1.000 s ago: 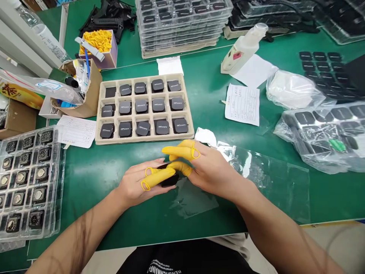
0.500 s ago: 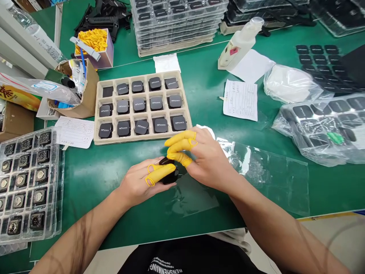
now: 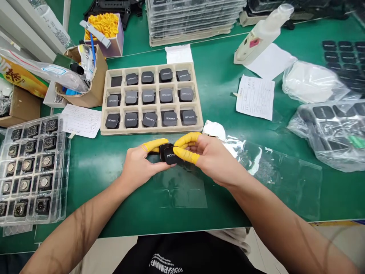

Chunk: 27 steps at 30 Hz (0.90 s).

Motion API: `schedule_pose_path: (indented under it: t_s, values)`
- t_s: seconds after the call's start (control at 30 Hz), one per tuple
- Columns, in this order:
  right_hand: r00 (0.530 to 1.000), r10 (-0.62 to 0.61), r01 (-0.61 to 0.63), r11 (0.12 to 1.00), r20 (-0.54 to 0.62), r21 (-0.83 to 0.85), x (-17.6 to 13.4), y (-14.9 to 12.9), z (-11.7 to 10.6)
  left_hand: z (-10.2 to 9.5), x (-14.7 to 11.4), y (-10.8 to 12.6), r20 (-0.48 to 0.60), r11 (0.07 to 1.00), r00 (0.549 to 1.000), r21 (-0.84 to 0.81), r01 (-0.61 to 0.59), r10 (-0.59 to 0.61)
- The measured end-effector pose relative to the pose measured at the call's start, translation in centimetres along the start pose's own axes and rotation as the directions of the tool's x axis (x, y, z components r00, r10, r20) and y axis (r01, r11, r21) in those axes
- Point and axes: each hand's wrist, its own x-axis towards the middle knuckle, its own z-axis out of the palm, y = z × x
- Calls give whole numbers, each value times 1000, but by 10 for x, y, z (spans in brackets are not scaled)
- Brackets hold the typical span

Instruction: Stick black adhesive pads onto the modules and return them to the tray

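Yellow finger cots cover some fingers of both hands. My left hand [image 3: 138,163] pinches a black square watch case [image 3: 162,151] by its left side, dark glossy face turned up. Over its right part lies a black square film [image 3: 170,156] printed HiFuture, slightly offset from the case. My right hand [image 3: 211,156] grips this film at its right edge between thumb and fingers. Just beyond the hands stands a beige tray [image 3: 151,131], whose compartments hold several black squares with the same print; its far-left compartment shows no print.
A clear tray of watch cases [image 3: 64,179] sits at left. Clear plastic sheets [image 3: 285,182] lie at right, near bagged black squares [image 3: 327,133]. Further back are a white bottle [image 3: 259,40], stacked trays [image 3: 194,23], a carton [image 3: 97,78] and a box of yellow finger cots [image 3: 118,42].
My right fingers have come down onto the printed film, which now shows flat over the case. My left hand has turned and risen slightly. The view has shifted left.
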Motion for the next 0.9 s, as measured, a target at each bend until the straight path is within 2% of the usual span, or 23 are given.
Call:
schedule_pose_path:
  t_s: [0.1,0.23,0.43,0.63,0.9]
  values:
    - [998,25,-21,998,-52,60,6,5,6,1,-1,1,-2,999,1000,36,1,-1]
    - [993,70,-61,994,-93,95,7,7,8,2,-2,0,-21,997,998,57,-54,55]
    - [989,97,-85,990,-108,112,5,10,11,3,-3,-1,-34,988,991,95,-125,128]
    - [990,89,-79,992,-110,94,5,10,11,2,-2,0,-21,986,990,94,-135,138]
    - [988,104,-94,992,-117,89,3,9,12,5,-3,-3,-63,974,976,99,-202,209]
